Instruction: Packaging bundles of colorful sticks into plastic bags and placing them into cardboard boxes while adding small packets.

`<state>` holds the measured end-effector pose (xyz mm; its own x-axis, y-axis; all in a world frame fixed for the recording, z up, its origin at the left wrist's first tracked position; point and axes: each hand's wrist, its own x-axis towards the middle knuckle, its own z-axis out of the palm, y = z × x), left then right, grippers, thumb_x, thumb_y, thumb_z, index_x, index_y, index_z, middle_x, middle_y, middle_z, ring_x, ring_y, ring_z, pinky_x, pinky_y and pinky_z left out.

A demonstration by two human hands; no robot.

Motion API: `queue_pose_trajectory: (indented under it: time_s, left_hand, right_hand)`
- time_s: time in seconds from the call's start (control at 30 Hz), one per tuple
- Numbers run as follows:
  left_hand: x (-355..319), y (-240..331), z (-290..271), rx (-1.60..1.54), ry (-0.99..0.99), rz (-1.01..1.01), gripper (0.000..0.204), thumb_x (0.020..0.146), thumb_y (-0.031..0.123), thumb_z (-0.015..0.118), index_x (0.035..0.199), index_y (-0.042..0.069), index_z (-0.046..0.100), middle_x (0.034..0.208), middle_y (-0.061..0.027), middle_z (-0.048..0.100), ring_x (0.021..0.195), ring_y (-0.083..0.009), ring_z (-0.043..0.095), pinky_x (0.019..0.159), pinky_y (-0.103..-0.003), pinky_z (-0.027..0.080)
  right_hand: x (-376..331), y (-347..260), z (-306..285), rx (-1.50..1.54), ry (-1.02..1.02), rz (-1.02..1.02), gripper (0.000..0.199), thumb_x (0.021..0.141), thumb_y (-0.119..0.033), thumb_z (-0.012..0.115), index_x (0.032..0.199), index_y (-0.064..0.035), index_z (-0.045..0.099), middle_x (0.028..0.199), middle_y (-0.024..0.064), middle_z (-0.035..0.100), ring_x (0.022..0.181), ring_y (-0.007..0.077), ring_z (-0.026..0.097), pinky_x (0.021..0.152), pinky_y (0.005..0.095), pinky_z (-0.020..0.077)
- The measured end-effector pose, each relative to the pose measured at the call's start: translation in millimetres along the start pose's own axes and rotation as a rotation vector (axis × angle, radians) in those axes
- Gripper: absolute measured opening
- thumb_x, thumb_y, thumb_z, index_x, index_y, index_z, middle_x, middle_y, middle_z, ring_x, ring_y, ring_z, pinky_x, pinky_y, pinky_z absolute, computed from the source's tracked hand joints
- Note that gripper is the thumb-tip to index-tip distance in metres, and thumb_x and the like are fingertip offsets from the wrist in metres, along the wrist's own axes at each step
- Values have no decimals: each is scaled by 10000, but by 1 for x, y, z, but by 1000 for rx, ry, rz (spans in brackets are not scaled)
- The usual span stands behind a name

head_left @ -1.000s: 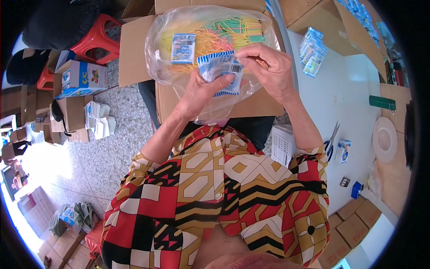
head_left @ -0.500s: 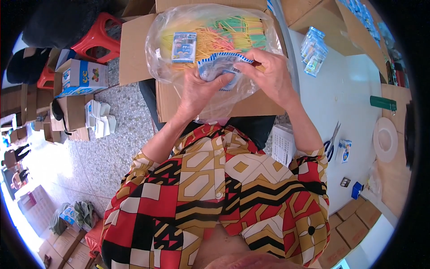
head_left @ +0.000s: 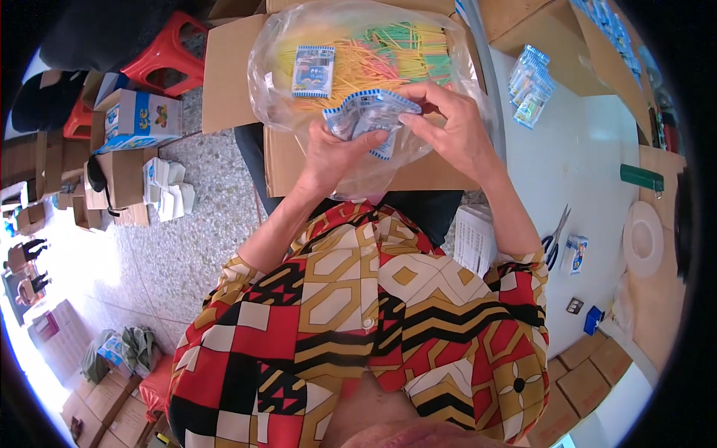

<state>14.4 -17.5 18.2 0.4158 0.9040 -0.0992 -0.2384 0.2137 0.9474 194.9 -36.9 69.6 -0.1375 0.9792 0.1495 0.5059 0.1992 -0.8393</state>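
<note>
My left hand [head_left: 336, 160] is closed around several blue-and-white plastic packets [head_left: 364, 118], its thumb pressed over their front. At their upper right edge my right hand [head_left: 455, 133] has thumb and fingertips closed on the packets. The packets bend between both hands, and how many there are is hard to make out. Just beyond lies a clear plastic bag [head_left: 270, 93] in an open cardboard box [head_left: 233, 78], full of thin yellow, pink and green sticks [head_left: 403, 52]. Another blue-and-white packet [head_left: 314, 71] lies flat on the sticks.
On the pale table at the right are a pile of packets [head_left: 532, 86], scissors [head_left: 554, 239], a single packet [head_left: 575, 254] and a green object [head_left: 641, 176]. A white plastic basket [head_left: 473, 237] stands beside my right forearm. Red stools [head_left: 168, 56] and cartons [head_left: 142, 123] stand at the left.
The packets have folded inward and curve more between my hands. My right fingers have shifted slightly along their edge. The box appears a little higher and further right in view.
</note>
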Motion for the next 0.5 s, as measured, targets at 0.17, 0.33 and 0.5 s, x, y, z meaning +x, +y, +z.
queue_pose_trajectory:
  time_s: [0.17, 0.33, 0.5]
  left_hand:
    - [1, -1, 0, -66, 48, -2, 261, 719, 17, 708, 970, 20, 638, 874, -5, 646, 773, -56, 568, 706, -233, 487]
    - [1, -6, 1, 5, 61, 60, 232, 708, 22, 717, 929, 12, 648, 835, -1, 648, 722, -47, 567, 656, -218, 488]
    - [-1, -12, -1, 215, 76, 107, 174, 711, 28, 709, 876, 13, 655, 754, 7, 642, 665, -31, 550, 595, -199, 472]
  right_hand:
    - [-4, -13, -3, -81, 91, -62, 302, 689, -16, 685, 979, -42, 604, 939, 45, 594, 816, 141, 590, 691, 270, 478]
    - [-10, -12, 0, -385, 222, -379, 253, 654, -32, 711, 889, -51, 618, 907, 61, 572, 759, 168, 585, 643, 278, 480]
    - [-19, -11, 13, -616, 219, -448, 217, 633, -43, 715, 822, -48, 609, 894, 49, 570, 725, 191, 589, 597, 286, 488]
